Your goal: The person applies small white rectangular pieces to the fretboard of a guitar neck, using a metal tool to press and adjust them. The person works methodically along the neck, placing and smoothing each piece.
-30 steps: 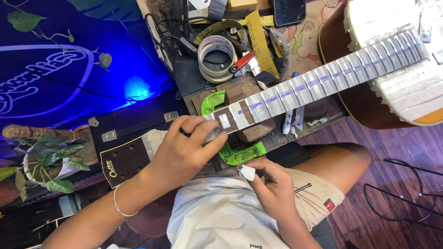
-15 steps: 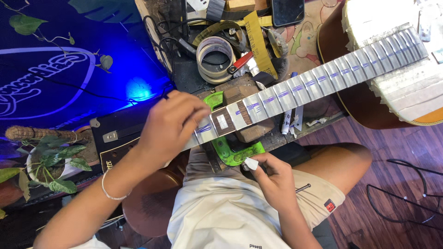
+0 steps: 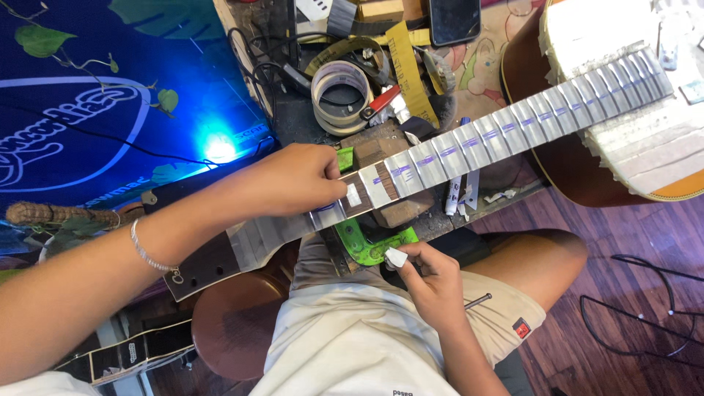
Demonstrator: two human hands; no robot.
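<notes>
The left hand (image 3: 293,180) has shifted along the neck (image 3: 411,165) and now pinches tape (image 3: 353,195) on the fretboard. The right hand (image 3: 433,282), lower, grips a small white piece (image 3: 396,257).

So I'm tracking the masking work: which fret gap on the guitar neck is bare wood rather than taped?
The dark gap just right of the left hand; the gaps further toward the guitar body carry pale tape with purple marks.

Just one head cam, looking steeply down, pretty close over the guitar neck (image 3: 440,158) and the workbench's (image 3: 440,220) near edge.
</notes>
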